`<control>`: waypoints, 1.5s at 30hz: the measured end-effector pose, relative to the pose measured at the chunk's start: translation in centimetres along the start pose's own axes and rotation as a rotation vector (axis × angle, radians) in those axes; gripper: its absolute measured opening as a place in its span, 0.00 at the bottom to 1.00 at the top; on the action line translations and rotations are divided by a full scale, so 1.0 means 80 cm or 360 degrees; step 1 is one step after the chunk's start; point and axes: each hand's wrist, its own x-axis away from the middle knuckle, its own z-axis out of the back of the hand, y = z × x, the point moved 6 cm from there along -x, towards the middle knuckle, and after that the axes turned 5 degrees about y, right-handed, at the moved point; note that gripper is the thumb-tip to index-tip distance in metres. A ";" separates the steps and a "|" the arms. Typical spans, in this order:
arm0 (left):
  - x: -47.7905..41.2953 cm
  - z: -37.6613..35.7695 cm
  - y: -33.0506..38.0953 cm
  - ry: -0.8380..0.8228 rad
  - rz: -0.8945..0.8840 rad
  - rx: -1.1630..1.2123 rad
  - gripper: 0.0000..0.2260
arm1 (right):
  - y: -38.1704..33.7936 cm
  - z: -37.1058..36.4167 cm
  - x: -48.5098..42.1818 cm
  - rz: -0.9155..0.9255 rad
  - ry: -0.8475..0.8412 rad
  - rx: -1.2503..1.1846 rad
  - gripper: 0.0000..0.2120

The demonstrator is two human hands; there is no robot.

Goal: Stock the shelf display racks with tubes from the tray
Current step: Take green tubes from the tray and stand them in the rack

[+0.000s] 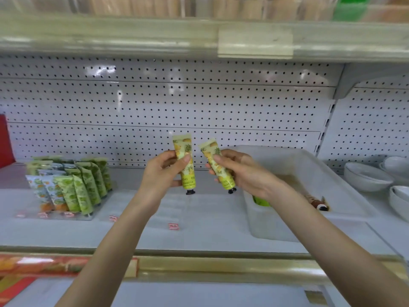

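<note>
My left hand (163,171) holds a yellow-green pineapple tube (184,160) upright, black cap down, above the middle of the shelf. My right hand (239,171) grips a second pineapple tube (218,165), tilted with its cap down. The two tubes hang side by side, a little apart. A clear display rack (66,216) at the left holds several tubes in rows, green ones and orange-patterned ones. The translucent white tray (309,171) stands to the right; a green tube (260,201) lies in its near corner, partly hidden by my right wrist.
White bowls (367,176) are stacked at the far right of the shelf. A small brown and white object (319,203) lies in the tray. Red price tags (173,226) lie on the shelf. A white pegboard forms the back wall, with an upper shelf edge (199,38) overhead.
</note>
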 end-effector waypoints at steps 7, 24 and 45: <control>-0.022 0.080 0.004 -0.0112 0.0071 -0.0054 0.03 | 0.001 -0.082 -0.018 0.0133 0.0097 0.0202 0.03; -0.026 0.207 0.007 -0.0353 -0.0021 -0.0129 0.06 | 0.022 -0.205 -0.020 0.0237 0.0413 0.0304 0.08; 0.004 0.331 0.031 0.0138 -0.0163 -0.0130 0.06 | 0.024 -0.274 -0.036 0.0226 0.0117 0.0281 0.07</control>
